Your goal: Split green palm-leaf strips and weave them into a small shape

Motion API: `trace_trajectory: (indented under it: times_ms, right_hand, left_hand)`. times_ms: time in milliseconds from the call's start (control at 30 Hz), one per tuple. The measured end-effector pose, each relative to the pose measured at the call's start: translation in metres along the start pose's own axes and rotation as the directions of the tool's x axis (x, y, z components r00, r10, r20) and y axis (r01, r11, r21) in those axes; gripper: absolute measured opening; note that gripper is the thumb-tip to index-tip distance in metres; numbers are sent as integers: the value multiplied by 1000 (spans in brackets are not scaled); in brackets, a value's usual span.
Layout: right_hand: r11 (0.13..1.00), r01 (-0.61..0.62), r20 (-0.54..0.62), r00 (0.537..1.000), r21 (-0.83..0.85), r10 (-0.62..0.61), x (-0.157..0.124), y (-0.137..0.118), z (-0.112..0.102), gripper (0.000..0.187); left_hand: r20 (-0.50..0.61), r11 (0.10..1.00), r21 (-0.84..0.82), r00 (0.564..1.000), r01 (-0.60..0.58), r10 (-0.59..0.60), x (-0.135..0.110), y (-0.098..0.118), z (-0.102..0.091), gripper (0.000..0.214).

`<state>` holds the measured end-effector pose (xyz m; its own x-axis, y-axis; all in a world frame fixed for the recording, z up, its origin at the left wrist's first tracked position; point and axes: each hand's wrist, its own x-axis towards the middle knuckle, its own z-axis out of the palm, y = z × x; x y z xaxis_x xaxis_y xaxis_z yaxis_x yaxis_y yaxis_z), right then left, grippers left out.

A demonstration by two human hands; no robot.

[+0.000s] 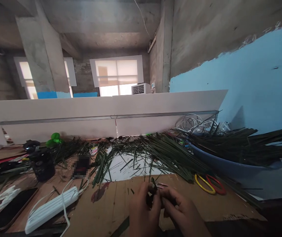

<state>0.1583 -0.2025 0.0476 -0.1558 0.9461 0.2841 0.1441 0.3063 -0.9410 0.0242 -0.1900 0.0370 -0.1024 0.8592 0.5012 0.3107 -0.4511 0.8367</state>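
My left hand (144,207) and my right hand (182,209) meet at the bottom middle, over the brown cardboard (101,214). Both are closed, with fingertips pinched close together. Between them a small bit of dark green leaf strip (153,181) pokes up; most of it is hidden by my fingers. Another dark leaf strip (122,227) shows beside my left wrist. To the right of my hands, scissors with one yellow and one red handle loop (208,184) lie on the cardboard, their blades under the leaves.
Long green leaves (168,151) and cut scraps cover a white sheet (126,164). A blue basin (229,168) full of leaves stands right. Leftward are a white power strip (52,210), a phone (10,210), a black cup (42,166) and a green object (54,140). White partition panels (82,110) rise behind.
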Motion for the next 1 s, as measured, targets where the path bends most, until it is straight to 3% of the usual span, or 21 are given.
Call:
trace_trajectory:
  times_ms: [333,667,800,1000]
  right_hand:
    - [1000,-5,-79,997,3,5,0,1,5,33]
    - [1000,-17,-80,997,23,18,2,7,4,36]
    - [997,-18,-74,997,71,24,2,11,5,36]
    - [977,-16,-124,991,212,44,8,20,1,41]
  left_hand:
    - [-8,943,-300,988,145,-155,-3,18,-13,15]
    - [-26,909,-363,973,206,-231,-3,11,-14,26]
    - [52,895,-392,977,212,-209,-2,-3,-12,25]
    - [323,766,-550,931,332,-171,-5,-37,-4,42]
